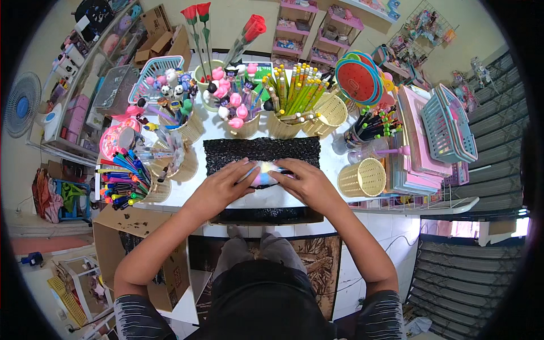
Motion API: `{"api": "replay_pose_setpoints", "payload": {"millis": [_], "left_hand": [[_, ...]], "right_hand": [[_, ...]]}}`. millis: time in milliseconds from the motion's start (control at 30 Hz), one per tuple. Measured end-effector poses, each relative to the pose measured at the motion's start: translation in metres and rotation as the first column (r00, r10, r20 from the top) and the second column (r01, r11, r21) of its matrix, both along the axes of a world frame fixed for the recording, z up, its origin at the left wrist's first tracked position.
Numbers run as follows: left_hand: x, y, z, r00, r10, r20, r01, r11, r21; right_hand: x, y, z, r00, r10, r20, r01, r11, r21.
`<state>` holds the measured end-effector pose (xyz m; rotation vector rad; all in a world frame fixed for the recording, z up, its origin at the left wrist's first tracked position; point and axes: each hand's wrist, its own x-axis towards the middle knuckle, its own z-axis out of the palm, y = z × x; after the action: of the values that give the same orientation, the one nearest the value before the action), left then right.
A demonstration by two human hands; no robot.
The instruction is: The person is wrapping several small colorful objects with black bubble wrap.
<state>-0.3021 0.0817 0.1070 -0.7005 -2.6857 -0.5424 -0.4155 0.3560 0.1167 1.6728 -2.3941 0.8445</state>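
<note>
A small pastel item point(264, 172) in pink, blue and yellow lies at the middle of the table, at the near side of a black bubble wrap sheet point(261, 148). From the left, my left hand point(223, 182) holds it with bent fingers. My right hand point(304, 180) grips its other side, thumb and fingertips against it. Dark edges show on the item, but the fingers cover much of it, so its exact kind cannot be told. The sheet spreads flat beyond both hands, with a crinkled surface.
Woven cups of pencils point(293, 93), pig-topped pens point(236, 102) and coloured markers point(127, 178) ring the white table point(327, 170). At right are a woven cup point(361, 177), notebooks point(414, 140) and a blue basket point(446, 123). A cardboard box point(176, 272) stands below left.
</note>
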Motion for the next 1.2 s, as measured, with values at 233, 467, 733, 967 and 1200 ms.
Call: {"api": "replay_pose_setpoints", "payload": {"millis": [233,467,733,967,1200], "left_hand": [[0.003,-0.007,-0.007,1.000,-0.011,0.011,0.011,1.000,0.010],[0.005,-0.005,0.000,1.000,-0.020,-0.020,0.019,0.998,-0.068],[0.016,0.010,0.007,0.994,0.068,-0.087,-0.081,0.984,-0.158],[0.020,0.012,-0.008,0.994,0.071,-0.080,-0.082,0.987,-0.140],[0.014,0.001,0.007,0.999,-0.049,-0.021,0.043,0.972,-0.229]], "right_hand": [[-0.008,0.004,0.002,0.973,0.086,0.212,-0.066,0.993,-0.100],[-0.002,0.003,0.011,0.947,0.085,0.311,-0.054,0.993,-0.105],[0.000,0.003,0.016,0.912,0.051,0.407,-0.013,0.995,-0.095],[0.006,0.004,0.011,0.907,0.025,0.421,0.021,0.994,-0.105],[0.015,0.006,0.001,0.917,-0.011,0.399,0.089,0.980,-0.177]]}}
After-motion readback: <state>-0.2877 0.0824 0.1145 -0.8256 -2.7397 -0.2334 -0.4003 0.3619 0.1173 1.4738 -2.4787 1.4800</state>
